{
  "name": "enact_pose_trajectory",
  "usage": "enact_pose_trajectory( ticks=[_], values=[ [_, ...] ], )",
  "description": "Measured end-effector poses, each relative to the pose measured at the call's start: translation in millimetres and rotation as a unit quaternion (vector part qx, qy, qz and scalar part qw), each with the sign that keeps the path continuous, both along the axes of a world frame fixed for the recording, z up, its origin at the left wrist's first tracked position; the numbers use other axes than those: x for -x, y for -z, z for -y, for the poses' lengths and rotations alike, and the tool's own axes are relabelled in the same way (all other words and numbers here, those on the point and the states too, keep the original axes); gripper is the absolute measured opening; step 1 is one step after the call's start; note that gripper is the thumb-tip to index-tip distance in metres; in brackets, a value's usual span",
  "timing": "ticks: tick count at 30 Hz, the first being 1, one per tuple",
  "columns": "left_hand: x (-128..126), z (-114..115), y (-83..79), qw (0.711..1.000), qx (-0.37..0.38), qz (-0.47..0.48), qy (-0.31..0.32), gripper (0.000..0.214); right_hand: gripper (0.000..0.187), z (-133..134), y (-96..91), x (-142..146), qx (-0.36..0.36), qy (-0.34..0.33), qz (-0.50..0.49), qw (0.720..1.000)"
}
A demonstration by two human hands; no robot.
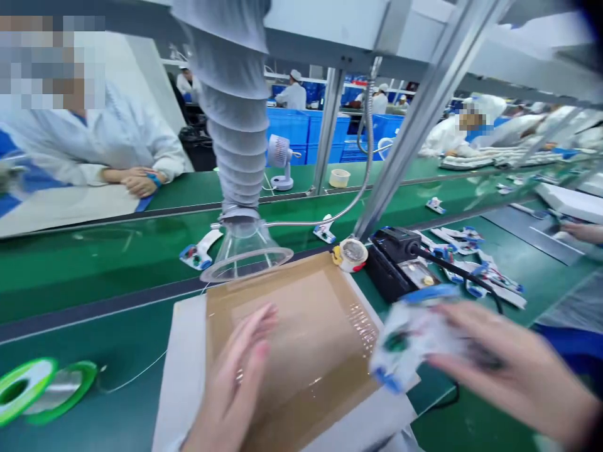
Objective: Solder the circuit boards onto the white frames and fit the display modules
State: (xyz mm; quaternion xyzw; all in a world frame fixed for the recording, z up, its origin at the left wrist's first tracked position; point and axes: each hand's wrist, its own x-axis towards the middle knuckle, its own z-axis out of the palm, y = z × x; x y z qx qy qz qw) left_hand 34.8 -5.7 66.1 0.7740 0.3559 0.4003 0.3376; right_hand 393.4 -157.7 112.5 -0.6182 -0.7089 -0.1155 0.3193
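My left hand (235,383) hovers over a brown taped work mat (301,333), fingers stretched out and together, holding nothing. My right hand (509,370) comes in from the right, closed on a white and blue circuit-board part (409,339) that is blurred by motion, just above the mat's right edge. A black cable runs under that hand.
A clear fume funnel (245,251) on a grey duct hangs at the mat's far edge. A black soldering station (396,257), a tape roll (351,254), and more white-blue parts (471,263) lie right. A green solder spool (42,389) sits at left. Other workers sit across the green belt (117,245).
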Motion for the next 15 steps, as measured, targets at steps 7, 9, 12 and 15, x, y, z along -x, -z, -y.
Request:
enact_pose_trajectory(
  ticks=[7, 9, 12, 15],
  values=[
    [-19.1, 2.1, -23.0, 0.988, -0.018, -0.021, 0.151, 0.041, 0.086, -81.6, 16.9, 100.9, 0.18, -0.228, -0.029, 0.956],
    [-11.5, 0.9, -23.4, 0.987, -0.027, -0.004, 0.161, 0.038, 0.095, -87.3, 19.7, 105.1, 0.212, -0.24, -0.036, 0.947],
    [-5.3, -0.7, -21.0, 0.981, -0.06, 0.007, 0.186, 0.035, 0.106, -93.8, 26.9, 106.8, 0.259, -0.251, -0.046, 0.931],
    [-8.6, -0.4, -21.4, 0.977, -0.067, 0.054, 0.194, 0.031, 0.108, -101.2, 34.8, 110.2, 0.282, -0.263, -0.057, 0.921]
  ],
)
